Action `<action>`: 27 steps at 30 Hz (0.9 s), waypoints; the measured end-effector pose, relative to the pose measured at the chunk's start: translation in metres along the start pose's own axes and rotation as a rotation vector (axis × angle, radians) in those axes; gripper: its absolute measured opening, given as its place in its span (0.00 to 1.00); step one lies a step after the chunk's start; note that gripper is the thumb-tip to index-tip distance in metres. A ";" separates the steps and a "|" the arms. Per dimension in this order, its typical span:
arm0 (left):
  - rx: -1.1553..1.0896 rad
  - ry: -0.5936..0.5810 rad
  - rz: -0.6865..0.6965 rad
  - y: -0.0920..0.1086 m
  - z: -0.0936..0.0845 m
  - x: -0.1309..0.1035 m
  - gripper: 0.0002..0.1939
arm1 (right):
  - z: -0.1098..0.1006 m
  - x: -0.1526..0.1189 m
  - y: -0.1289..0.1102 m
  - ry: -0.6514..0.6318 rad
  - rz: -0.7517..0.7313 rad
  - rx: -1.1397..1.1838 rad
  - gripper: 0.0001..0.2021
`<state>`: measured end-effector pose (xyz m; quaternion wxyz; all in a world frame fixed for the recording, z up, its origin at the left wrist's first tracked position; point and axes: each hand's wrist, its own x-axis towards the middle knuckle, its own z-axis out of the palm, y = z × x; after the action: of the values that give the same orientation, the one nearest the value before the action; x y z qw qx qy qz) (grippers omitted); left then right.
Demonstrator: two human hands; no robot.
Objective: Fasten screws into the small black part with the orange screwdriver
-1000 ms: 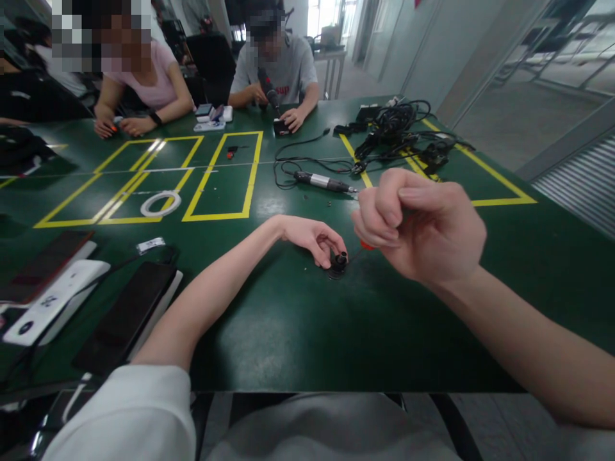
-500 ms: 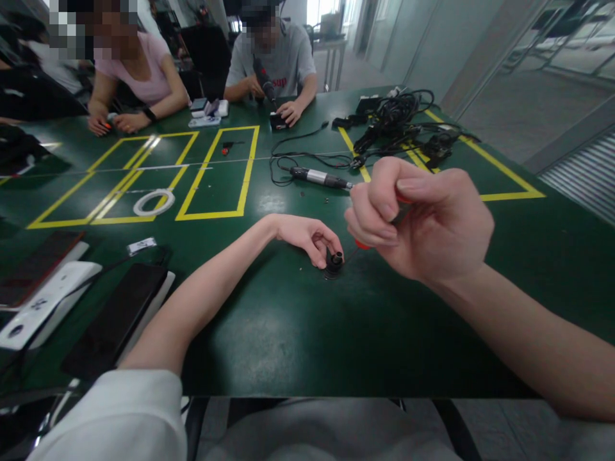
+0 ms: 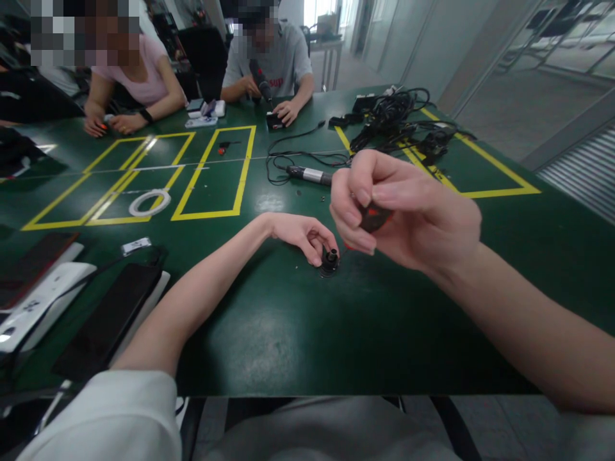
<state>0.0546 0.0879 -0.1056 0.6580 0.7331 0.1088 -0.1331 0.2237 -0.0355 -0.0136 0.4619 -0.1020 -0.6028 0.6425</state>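
My left hand (image 3: 307, 237) rests low over the green table (image 3: 269, 346), its thumb and fingers closed on a small black round part (image 3: 330, 259) with a short metal tube standing up from it. Raised in front of it and closer to the camera is my right hand (image 3: 408, 211). Its fingers are curled round the black-and-red handle of a screwdriver (image 3: 376, 218). The thin shaft reaches down towards the black part; whether its tip touches cannot be made out.
Beyond my hands lies a corded electric screwdriver (image 3: 310, 175). A heap of black cables (image 3: 391, 118) sits at the back right. A white ring (image 3: 149, 203) lies left, with a dark phone (image 3: 110, 320) nearer me. Across the table a person (image 3: 269, 57) holds a power driver.
My right hand has turned and shifted a little left, its fingers loosening so that more of the screwdriver handle shows. My left hand keeps its hold on the black part.
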 end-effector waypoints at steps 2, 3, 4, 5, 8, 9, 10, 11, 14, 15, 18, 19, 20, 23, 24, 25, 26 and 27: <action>-0.012 0.010 -0.006 -0.001 0.000 0.000 0.26 | -0.002 0.001 -0.003 -0.031 0.034 -0.010 0.12; -0.021 0.016 -0.010 -0.001 0.001 0.000 0.26 | -0.002 0.001 -0.004 -0.035 0.049 -0.024 0.14; -0.030 0.025 -0.012 -0.001 0.001 -0.001 0.27 | -0.002 0.002 -0.004 -0.034 0.058 -0.039 0.16; -0.037 0.036 -0.013 0.000 0.002 -0.001 0.28 | 0.000 0.002 -0.004 -0.028 0.066 -0.054 0.17; -0.035 0.048 -0.011 0.001 0.002 -0.002 0.29 | 0.006 0.003 0.002 0.031 0.066 -0.066 0.19; -0.025 0.042 -0.013 0.002 0.002 -0.002 0.29 | 0.008 0.003 0.004 0.064 0.052 -0.056 0.18; -0.014 0.036 -0.016 0.002 0.001 -0.003 0.29 | 0.009 0.004 0.006 0.096 0.035 -0.042 0.17; -0.003 0.033 -0.022 0.002 0.001 -0.003 0.28 | 0.010 0.004 0.008 0.121 0.019 -0.029 0.16; -0.013 0.059 -0.024 -0.001 0.000 -0.003 0.28 | 0.007 0.004 0.009 0.136 0.020 -0.006 0.16; -0.034 0.062 -0.021 -0.002 0.001 -0.002 0.28 | 0.005 0.004 0.008 0.130 0.042 -0.007 0.16; -0.104 0.006 -0.019 -0.004 0.002 -0.001 0.27 | 0.001 0.003 0.004 0.119 0.109 -0.007 0.19; -0.121 -0.011 -0.020 -0.004 0.002 -0.001 0.27 | 0.000 0.003 0.003 0.122 0.105 -0.001 0.19; -0.137 -0.017 -0.018 -0.004 0.003 0.000 0.26 | 0.000 0.002 0.002 0.124 0.089 0.010 0.18; -0.159 -0.019 -0.013 -0.004 0.003 0.000 0.26 | -0.002 0.003 0.003 0.108 0.029 0.030 0.15; -0.162 -0.021 -0.013 -0.004 0.003 0.000 0.26 | -0.003 0.004 0.003 0.101 0.019 0.025 0.15; -0.165 -0.025 -0.013 -0.004 0.003 0.000 0.26 | -0.005 0.004 0.004 0.096 0.019 0.014 0.17; -0.169 -0.027 -0.012 -0.005 0.003 0.000 0.26 | -0.006 0.005 0.005 0.093 0.025 0.000 0.18; -0.171 -0.029 -0.012 -0.005 0.003 0.000 0.26 | -0.008 0.005 0.005 0.090 0.039 -0.015 0.20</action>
<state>0.0530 0.0859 -0.1109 0.7189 0.6716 0.1147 -0.1377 0.2246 -0.0255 -0.0180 0.4753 -0.1460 -0.5842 0.6414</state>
